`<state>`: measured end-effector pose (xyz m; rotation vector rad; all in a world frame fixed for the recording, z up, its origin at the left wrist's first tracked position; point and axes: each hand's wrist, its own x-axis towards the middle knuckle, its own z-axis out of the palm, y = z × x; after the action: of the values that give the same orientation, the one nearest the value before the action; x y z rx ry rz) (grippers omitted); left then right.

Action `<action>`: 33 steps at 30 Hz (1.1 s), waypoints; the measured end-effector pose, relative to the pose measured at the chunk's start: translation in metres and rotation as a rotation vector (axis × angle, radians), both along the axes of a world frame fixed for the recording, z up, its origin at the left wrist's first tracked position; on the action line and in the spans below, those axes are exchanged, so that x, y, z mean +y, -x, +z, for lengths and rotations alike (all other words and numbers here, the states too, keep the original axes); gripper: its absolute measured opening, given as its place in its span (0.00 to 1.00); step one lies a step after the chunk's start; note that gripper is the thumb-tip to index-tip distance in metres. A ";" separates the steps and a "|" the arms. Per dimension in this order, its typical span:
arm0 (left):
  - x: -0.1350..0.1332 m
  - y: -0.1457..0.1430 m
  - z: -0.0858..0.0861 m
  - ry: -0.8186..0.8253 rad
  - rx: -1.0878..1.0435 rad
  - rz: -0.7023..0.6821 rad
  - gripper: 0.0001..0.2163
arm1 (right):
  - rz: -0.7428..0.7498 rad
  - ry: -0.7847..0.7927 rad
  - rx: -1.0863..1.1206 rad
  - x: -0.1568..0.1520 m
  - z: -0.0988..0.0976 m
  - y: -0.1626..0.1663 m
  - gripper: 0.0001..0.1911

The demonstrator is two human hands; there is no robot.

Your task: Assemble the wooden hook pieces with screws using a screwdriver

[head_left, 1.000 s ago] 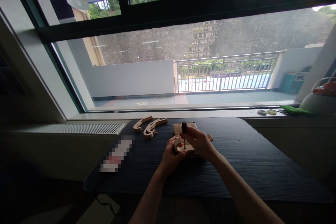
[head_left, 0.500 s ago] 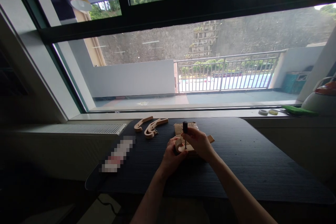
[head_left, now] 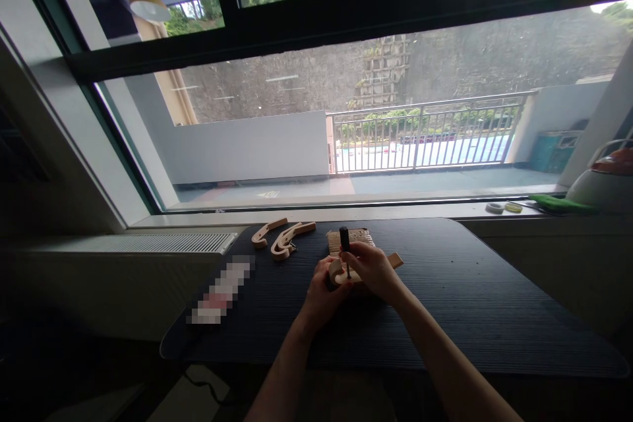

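My right hand (head_left: 373,269) is closed around a screwdriver (head_left: 344,239) with a black handle, held nearly upright. Its tip meets the face of a curved wooden hook (head_left: 337,270), whose straight end pokes out to the right beyond my fingers. The hook's curled end is gripped by my left hand (head_left: 321,287), with the thumb along the near side. Under and behind it lies a ridged, cardboard-like block (head_left: 363,236), partly covered by my hands. Whether a screw sits under the tip is too small to tell.
More curved wooden hooks (head_left: 291,237) lie at the table's back left. A blurred-out strip (head_left: 222,293) is on the left of the dark table (head_left: 475,316). Tape rolls (head_left: 513,208), a green item (head_left: 561,204) and a white kettle-like vessel (head_left: 601,188) stand on the windowsill.
The top of the screwdriver's handle has tipped slightly left, and my right fingers have shifted a little with it. My left hand stays on the hook.
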<state>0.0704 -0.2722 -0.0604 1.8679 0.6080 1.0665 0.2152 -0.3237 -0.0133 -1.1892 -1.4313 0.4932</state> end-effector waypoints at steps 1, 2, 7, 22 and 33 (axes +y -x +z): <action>0.000 0.000 0.000 0.001 -0.003 -0.001 0.13 | -0.009 0.003 -0.006 0.001 0.000 0.000 0.11; -0.001 0.000 0.001 0.001 -0.004 -0.003 0.12 | -0.019 0.006 -0.010 0.001 0.000 -0.001 0.11; -0.003 0.001 0.005 0.019 0.015 -0.004 0.12 | -0.078 0.025 -0.043 0.004 0.000 -0.003 0.09; 0.000 -0.002 -0.005 0.012 -0.038 0.012 0.12 | -0.083 0.022 -0.226 -0.004 0.032 -0.013 0.10; -0.001 -0.001 -0.004 0.011 -0.026 0.016 0.12 | -0.121 0.031 -0.256 -0.003 0.031 -0.015 0.10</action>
<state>0.0715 -0.2735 -0.0645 1.8399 0.6135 1.0945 0.2304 -0.3266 0.0173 -1.3931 -1.5607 0.2872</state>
